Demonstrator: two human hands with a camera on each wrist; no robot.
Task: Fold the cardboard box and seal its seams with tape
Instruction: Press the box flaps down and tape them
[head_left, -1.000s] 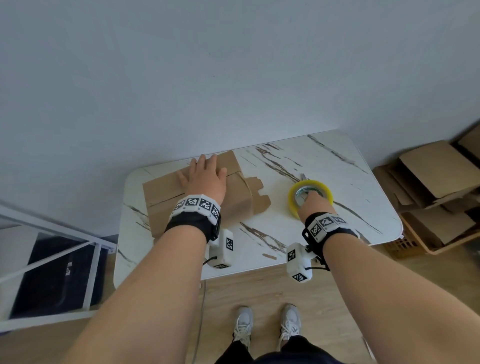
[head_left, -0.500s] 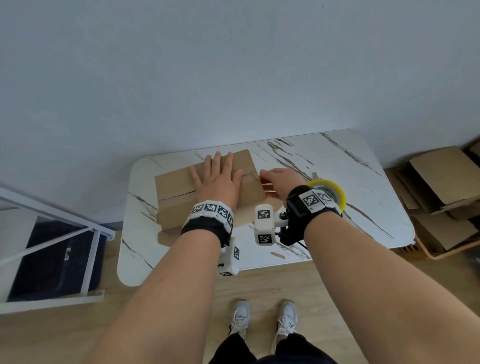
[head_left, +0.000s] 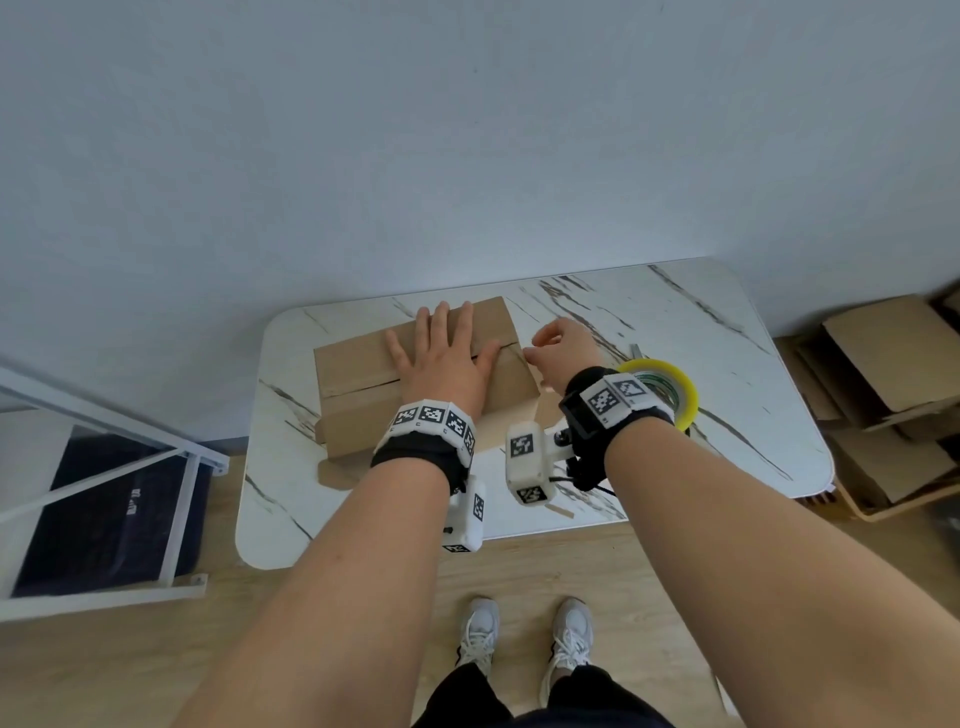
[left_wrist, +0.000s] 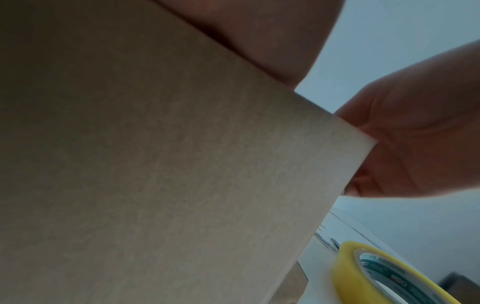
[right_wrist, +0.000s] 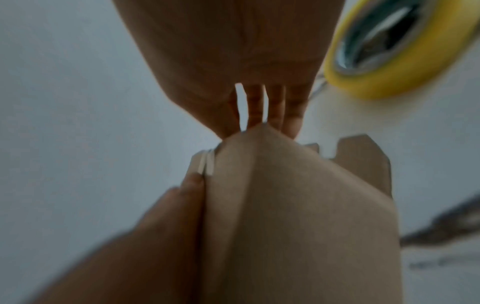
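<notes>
Nearest in my head view: two white sneakers (head_left: 524, 642) on the wood floor. Next, my forearms, each with a marker-patterned wristband and a white camera block. On the white marble-patterned desk (head_left: 675, 322) lies the cardboard box (head_left: 358, 366), brown, flattened, long side running left to right, toward the desk's left rear. My left hand (head_left: 441, 364) rests flat on the box top, fingers straight and spread, palm down; that grip is apart, pressing rather than clasping. My right hand (head_left: 561, 348) is at the box's right end, fingers curled; in the right wrist view the fingertips (right_wrist: 291, 123) meet the peak of a raised cardboard flap (right_wrist: 285, 205), but the blur is such that I cannot tell whether that grip is clamped on the flap or only touching it. A notched tab of the box (right_wrist: 363, 162) shows beyond the flap. Just right of the right wrist, on the desk, lies the yellow tape roll (head_left: 670, 387), flat, apart from the box. Left of the desk: a white metal frame (head_left: 104, 467) over dark fabric. Right of the desk, on the floor: stacked flat cardboard (head_left: 893, 364). Farthest: a plain pale wall (head_left: 467, 130).
</notes>
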